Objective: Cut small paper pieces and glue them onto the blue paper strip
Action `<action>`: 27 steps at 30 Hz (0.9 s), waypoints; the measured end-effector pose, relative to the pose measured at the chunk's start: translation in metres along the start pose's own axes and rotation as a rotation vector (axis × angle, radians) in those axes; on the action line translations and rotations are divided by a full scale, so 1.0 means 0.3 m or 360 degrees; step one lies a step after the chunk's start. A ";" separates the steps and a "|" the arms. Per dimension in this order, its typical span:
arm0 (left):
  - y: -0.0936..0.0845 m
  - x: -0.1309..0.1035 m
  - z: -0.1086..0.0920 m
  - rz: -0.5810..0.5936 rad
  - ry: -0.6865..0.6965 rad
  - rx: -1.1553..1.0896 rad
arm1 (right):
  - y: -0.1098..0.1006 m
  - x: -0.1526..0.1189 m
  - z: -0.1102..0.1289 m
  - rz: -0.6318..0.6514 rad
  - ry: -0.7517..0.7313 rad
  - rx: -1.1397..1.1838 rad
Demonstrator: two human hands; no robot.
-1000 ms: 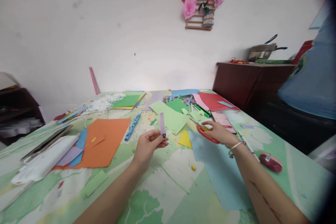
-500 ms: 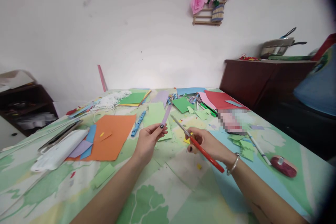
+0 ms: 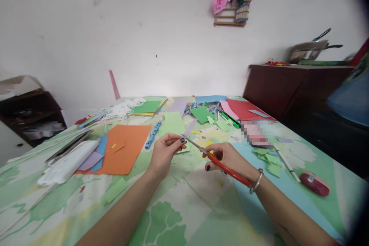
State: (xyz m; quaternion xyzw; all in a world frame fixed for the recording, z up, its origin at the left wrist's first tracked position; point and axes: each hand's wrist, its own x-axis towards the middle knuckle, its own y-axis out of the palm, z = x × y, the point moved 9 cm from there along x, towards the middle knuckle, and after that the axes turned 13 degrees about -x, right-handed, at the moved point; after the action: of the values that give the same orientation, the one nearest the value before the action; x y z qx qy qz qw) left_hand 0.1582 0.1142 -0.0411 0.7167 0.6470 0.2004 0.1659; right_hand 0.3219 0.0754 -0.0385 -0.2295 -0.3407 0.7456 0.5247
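My left hand (image 3: 167, 152) pinches a narrow purple paper strip (image 3: 190, 127) between thumb and fingers, and the strip points up and away to the right. My right hand (image 3: 226, 157) is closed round the red handles of a pair of scissors (image 3: 227, 170). The tips of the blades reach the strip just beside my left fingertips; whether they touch it I cannot tell. Beyond my left hand lies a light green sheet (image 3: 173, 121). A light blue sheet (image 3: 259, 200) spreads under my right forearm.
To the left lie an orange sheet (image 3: 131, 148), a blue clip-like stick (image 3: 153, 134), a white power strip (image 3: 67, 163) and a phone (image 3: 69, 147). White string (image 3: 123, 108) and coloured sheets sit at the back. On the right are green scraps (image 3: 272, 165), a white pen (image 3: 286, 163) and a dark red object (image 3: 314, 183).
The scissors have moved left and turned, bringing their blade tips to the purple strip. The strip has tilted further to the right in my left hand. The view has shifted slightly.
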 end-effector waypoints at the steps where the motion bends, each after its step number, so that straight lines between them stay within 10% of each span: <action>1: -0.001 0.001 0.003 0.0003 0.0003 -0.0002 | 0.001 0.000 0.001 -0.0002 -0.0001 -0.0004; 20: -0.009 0.008 0.015 -0.0010 -0.0023 0.0036 | 0.001 -0.005 0.014 -0.0009 -0.0027 0.0072; 27: -0.003 0.006 0.016 0.0020 -0.0036 0.0067 | -0.071 0.006 -0.025 -0.0317 0.0038 -0.0043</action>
State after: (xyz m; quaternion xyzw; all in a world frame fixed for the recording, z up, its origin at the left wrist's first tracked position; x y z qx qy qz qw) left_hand 0.1601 0.1162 -0.0456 0.7263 0.6447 0.1797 0.1569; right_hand 0.3397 0.0838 -0.0276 -0.2102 -0.3656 0.6824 0.5971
